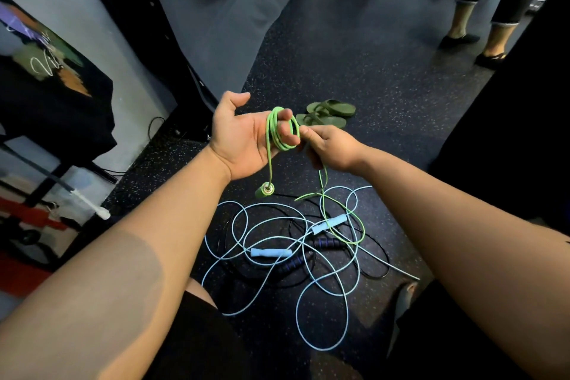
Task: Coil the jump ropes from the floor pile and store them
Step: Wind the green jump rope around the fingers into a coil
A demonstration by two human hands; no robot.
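My left hand (243,136) is held palm up with several loops of a green jump rope (271,129) wound around its fingers. One green handle (264,190) dangles below that hand. My right hand (331,148) pinches the loose green strand just beside the coil, and the strand trails down to the floor pile. On the floor lie a light blue rope (308,287) with two pale blue handles (270,252) and a black rope with dark blue-banded handles (293,262), all tangled together.
A pair of green sandals (327,114) sits on the dark speckled floor beyond my hands. Another person's legs (481,25) stand at the upper right. A black rack post (148,18) rises at the left, next to a black cloth-covered stand (46,95).
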